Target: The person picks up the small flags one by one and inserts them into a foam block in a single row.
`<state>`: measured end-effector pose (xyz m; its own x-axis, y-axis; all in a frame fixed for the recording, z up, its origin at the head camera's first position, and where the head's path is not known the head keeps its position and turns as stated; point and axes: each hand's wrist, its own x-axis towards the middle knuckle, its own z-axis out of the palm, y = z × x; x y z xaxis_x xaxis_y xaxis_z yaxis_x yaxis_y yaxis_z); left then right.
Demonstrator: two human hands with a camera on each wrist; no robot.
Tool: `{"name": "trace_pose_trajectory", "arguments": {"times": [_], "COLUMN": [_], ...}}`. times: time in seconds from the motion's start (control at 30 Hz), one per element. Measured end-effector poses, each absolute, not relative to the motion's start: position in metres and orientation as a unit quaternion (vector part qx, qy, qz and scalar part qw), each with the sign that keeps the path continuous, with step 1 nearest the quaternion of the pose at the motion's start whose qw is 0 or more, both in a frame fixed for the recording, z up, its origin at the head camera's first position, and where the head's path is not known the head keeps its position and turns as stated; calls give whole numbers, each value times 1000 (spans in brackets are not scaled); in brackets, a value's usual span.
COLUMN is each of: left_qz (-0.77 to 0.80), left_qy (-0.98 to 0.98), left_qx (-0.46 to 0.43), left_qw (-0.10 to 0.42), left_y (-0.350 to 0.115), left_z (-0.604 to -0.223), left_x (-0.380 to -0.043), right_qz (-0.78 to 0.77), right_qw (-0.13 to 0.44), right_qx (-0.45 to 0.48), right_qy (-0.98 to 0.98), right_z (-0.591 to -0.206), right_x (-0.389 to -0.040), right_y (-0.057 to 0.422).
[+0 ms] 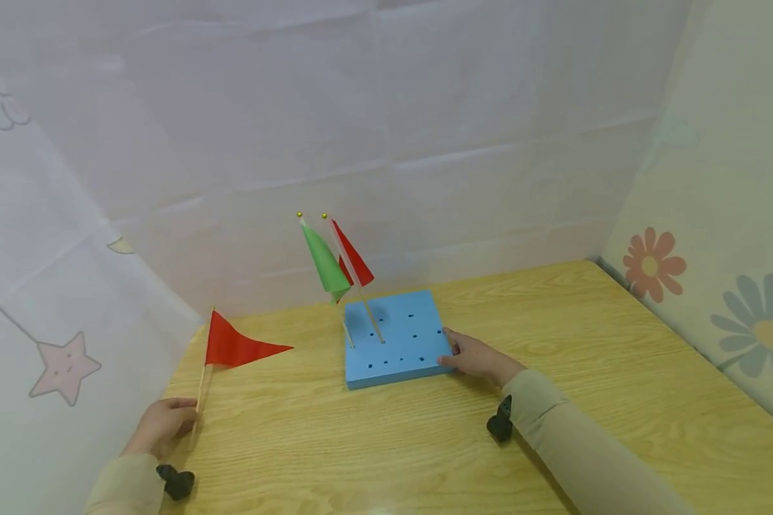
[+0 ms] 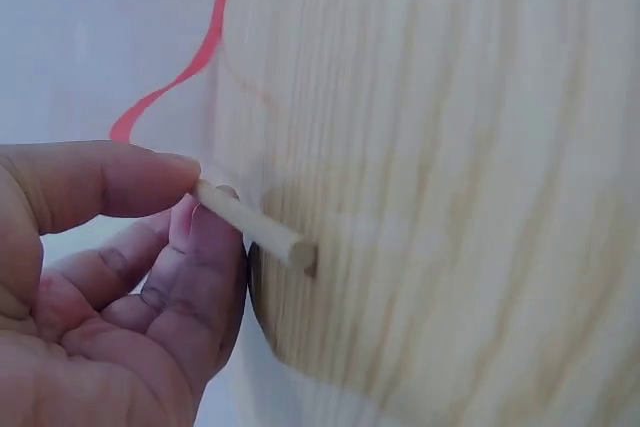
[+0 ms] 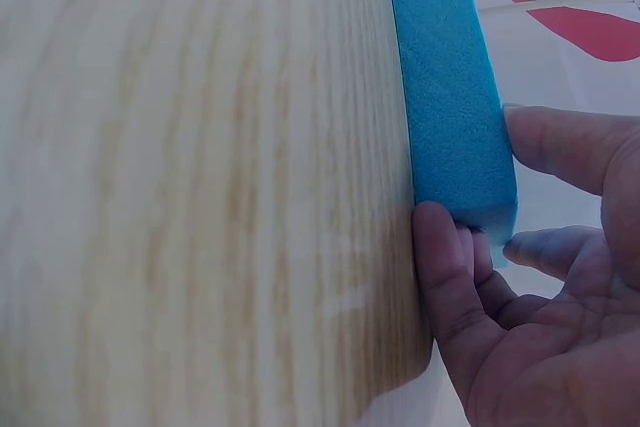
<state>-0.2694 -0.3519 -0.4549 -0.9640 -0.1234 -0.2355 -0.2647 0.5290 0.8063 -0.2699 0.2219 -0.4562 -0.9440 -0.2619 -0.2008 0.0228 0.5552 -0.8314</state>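
Observation:
Between the thumb and fingers of my left hand (image 1: pixel 162 423) is the thin wooden stick (image 2: pixel 250 222) of a red triangular flag (image 1: pixel 235 343). The stick's lower end shows close to the tabletop in the left wrist view. A light blue foam block (image 1: pixel 396 368) with several small holes lies flat on the table. My right hand (image 1: pixel 479 357) grips its right edge, the thumb on the upper face and the fingers against the side. Two flags stand tilted to the left in the block: a green flag (image 1: pixel 324 261) and another red flag (image 1: pixel 356 257), both with gold beads at the top.
The wood-grain table (image 1: pixel 283 443) runs back to a pale cloth backdrop (image 1: pixel 477 214). More cloth with printed flowers hangs along the right side, and a printed star (image 1: pixel 66 368) shows at the left. Dark devices sit on both wrists.

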Motion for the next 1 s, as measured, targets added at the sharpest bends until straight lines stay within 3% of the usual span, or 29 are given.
{"name": "trace_pose_trajectory", "arguments": {"times": [0.6, 1.0], "left_qz": [521, 551], "left_qy": [851, 834], "left_qx": [-28, 4], "left_qw": [63, -8], "left_y": [-295, -239], "left_z": [-428, -400], "left_x": [-268, -268], "right_qz": [-472, -467], "right_qw": [154, 148], "right_qx": [-67, -69], "right_qy": [865, 869], "right_z": [-456, -458], "right_x": [-268, -269], "right_y": [222, 221]}}
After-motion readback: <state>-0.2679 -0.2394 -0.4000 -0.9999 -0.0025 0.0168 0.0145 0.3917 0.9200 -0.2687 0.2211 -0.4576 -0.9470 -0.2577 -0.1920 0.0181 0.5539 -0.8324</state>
